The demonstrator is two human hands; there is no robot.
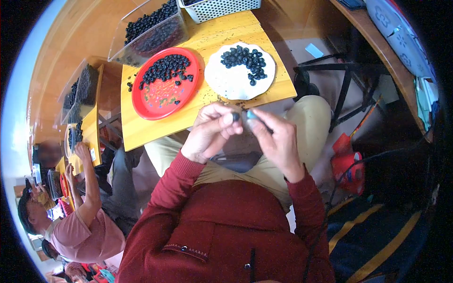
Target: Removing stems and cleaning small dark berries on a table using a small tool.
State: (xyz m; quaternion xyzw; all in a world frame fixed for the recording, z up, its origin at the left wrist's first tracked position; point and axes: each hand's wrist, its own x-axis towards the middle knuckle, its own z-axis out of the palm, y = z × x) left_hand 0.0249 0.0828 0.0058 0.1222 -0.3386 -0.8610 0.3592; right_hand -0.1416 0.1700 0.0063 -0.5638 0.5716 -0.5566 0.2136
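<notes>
No text readable. Red plate (150, 109), near table's (141, 133) left edge: small yellowish print (166, 88) mid-plate, lettering-like, with coloured motifs toward the plate's near rim; too small and blurred to make out. Berries (165, 67) sit just beyond it. Neighbouring table (96, 126), near end: small pale label-like patch (93, 154), illegible. Red item (347, 170) on floor, beyond table's right edge: pale mark, can't tell if text.

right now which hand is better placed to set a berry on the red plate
Probably the left hand: it holds a dark berry, nearer the red plate than the right hand.
</notes>
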